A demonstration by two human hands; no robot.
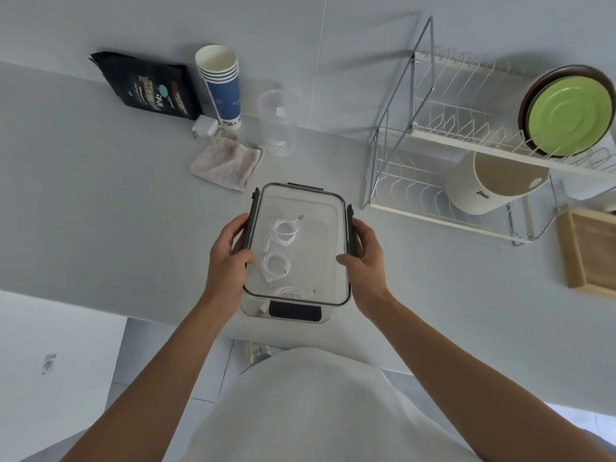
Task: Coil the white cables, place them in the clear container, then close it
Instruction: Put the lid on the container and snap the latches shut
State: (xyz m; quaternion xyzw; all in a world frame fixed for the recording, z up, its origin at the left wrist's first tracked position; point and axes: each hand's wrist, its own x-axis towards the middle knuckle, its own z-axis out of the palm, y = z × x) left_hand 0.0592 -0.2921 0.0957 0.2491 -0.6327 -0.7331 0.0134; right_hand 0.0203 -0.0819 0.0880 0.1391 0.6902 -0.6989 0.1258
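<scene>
A clear rectangular container (253, 308) stands near the front edge of the grey counter. Over it lies its clear lid (320, 208) with dark latches on all sides. My left hand (230, 258) grips the lid's left edge by the dark latch, and my right hand (365, 258) grips its right edge. Through the lid I see three coiled white cables: one at the far side (284, 231), one in the middle (276, 265), one at the near end (293, 292). The near latch (295, 311) hangs down in front.
A folded beige cloth (228, 161), a white charger plug (204, 127), stacked paper cups (220, 85), a black pouch (150, 86) and a clear measuring jug (278, 123) stand behind. A dish rack (466, 141) with a green plate (568, 116) and a wooden tray (590, 251) are at the right.
</scene>
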